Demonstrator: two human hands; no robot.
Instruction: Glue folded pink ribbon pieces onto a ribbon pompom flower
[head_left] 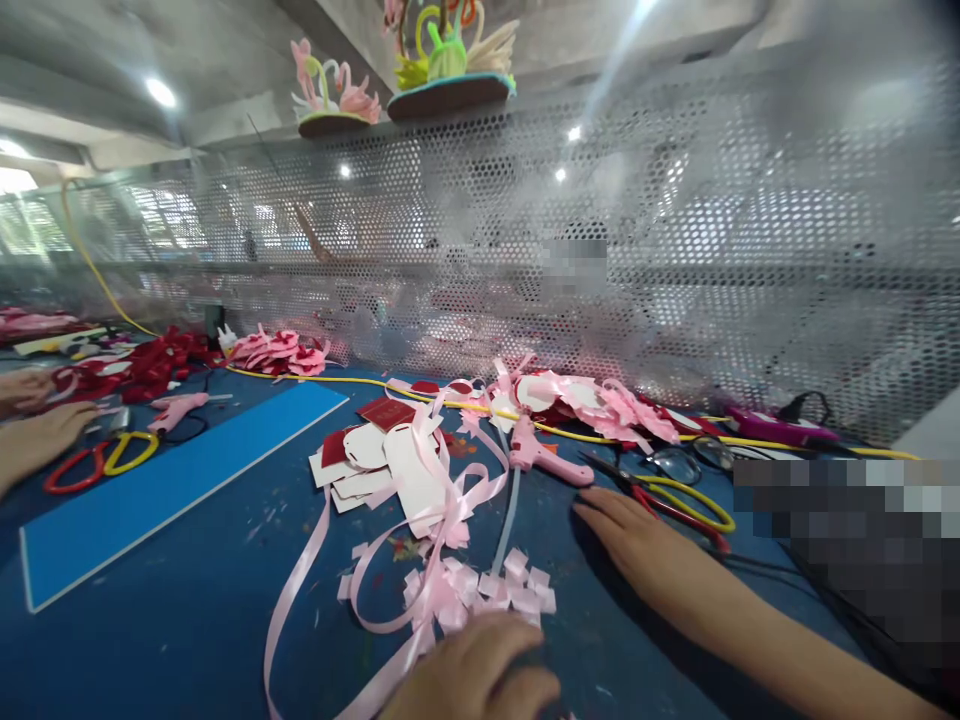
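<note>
My left hand (480,672) is low in the middle, cut off by the bottom edge and slightly blurred. Its bent fingers are apart, with nothing visible between them, just in front of a heap of short pink ribbon pieces (517,585). A long pink ribbon (300,575) loops beside it. My right hand (626,535) rests on the table with fingers stretched out. Its fingertips are close to the handle of a pink glue gun (551,464), which has a glue stick (510,520) behind it. Scissors (686,505) with red and yellow handles lie beside this hand.
White and dark red cards (420,475) lie mid-table, before pink ribbon bows (592,400). A yellow cord (360,380) crosses behind. Left are a blue board (187,485), other scissors (101,465) and a co-worker's hands (45,435). A perforated metal screen (487,230) stands at the back.
</note>
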